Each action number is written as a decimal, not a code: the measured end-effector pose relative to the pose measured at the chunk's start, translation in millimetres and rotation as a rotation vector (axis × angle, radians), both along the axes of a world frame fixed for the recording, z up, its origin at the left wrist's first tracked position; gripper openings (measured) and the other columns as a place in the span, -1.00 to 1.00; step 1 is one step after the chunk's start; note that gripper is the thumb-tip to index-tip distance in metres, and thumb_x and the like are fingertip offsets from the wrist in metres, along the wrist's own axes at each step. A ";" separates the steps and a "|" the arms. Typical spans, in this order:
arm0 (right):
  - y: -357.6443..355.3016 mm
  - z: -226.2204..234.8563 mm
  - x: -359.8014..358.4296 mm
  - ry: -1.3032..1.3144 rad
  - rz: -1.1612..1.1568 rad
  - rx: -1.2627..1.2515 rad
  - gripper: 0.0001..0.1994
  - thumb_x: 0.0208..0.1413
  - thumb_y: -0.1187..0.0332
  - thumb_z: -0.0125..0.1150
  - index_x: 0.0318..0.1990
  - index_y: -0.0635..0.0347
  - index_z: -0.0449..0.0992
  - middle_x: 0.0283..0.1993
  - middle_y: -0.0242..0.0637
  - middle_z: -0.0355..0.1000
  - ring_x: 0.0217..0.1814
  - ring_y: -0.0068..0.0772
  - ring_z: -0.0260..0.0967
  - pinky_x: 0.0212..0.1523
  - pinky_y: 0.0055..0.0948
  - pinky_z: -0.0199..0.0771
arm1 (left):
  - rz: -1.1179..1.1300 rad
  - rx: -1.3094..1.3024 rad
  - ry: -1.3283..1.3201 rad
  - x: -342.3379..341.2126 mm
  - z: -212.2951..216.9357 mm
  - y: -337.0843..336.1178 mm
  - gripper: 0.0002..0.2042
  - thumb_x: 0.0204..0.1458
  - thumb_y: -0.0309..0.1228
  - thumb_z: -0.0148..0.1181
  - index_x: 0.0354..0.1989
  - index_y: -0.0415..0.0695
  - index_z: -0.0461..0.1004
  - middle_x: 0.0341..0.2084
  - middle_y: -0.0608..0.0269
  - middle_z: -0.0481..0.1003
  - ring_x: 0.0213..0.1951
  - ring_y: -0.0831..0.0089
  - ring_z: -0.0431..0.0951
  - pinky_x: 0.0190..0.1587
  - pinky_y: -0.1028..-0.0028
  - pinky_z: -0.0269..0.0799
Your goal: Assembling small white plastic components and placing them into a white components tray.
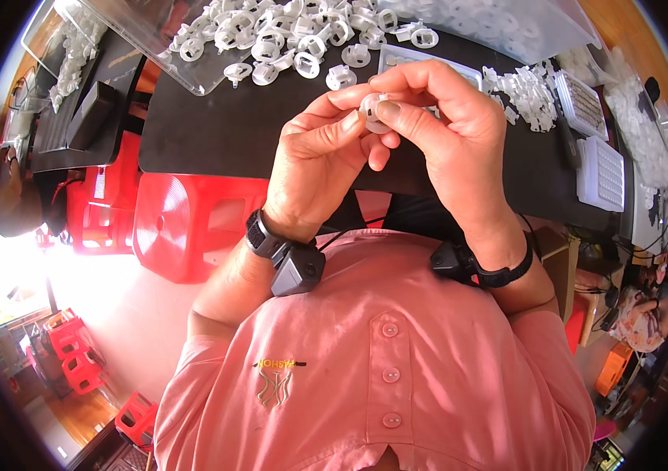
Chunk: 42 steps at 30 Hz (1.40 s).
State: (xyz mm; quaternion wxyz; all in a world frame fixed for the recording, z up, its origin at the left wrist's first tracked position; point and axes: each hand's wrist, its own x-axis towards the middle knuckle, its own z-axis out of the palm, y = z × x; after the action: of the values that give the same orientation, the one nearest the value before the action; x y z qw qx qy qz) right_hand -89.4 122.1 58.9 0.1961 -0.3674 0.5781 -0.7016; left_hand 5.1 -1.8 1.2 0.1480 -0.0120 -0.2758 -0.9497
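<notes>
Between the fingertips of both hands is a small round white plastic part (pixel 372 118), held above the near edge of the black table (pixel 216 129). My left hand (pixel 314 145) pinches its left side with thumb and forefinger. On its other side, my right hand (pixel 456 125) presses the thumb against it, fingers curled behind. The fingers cover much of the part. Beyond my hands lies a heap of similar round white plastic parts (pixel 271 39), several loose ones near its front. A pile of small white plastic pieces (pixel 530 98) is right of my right hand.
A clear plastic bin (pixel 499 27) of white parts stands at the far right, another clear container (pixel 193 74) at the far left. White trays (pixel 602 174) sit along the right edge. A red stool (pixel 185 224) stands left below the table. Other people (pixel 16 192) are at the sides.
</notes>
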 end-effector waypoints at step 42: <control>3.5 1.6 -6.4 0.219 -0.032 0.098 -0.90 0.12 0.64 0.18 -0.42 0.39 0.40 -0.39 -0.24 0.39 -0.54 -0.43 0.51 -0.53 -0.51 0.47 | 0.014 -0.032 -0.006 -2.1 -1.0 -0.1 -0.73 0.20 -0.53 0.17 0.05 -0.34 0.49 -0.17 0.04 0.58 -0.23 0.26 0.60 -0.25 0.40 0.44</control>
State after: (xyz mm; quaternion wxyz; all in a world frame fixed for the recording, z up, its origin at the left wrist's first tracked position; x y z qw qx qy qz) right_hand -95.8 125.6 60.5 0.1382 -0.4227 0.6357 -0.6310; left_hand 3.0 -1.9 0.2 0.1538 -0.0096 -0.2914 -0.9441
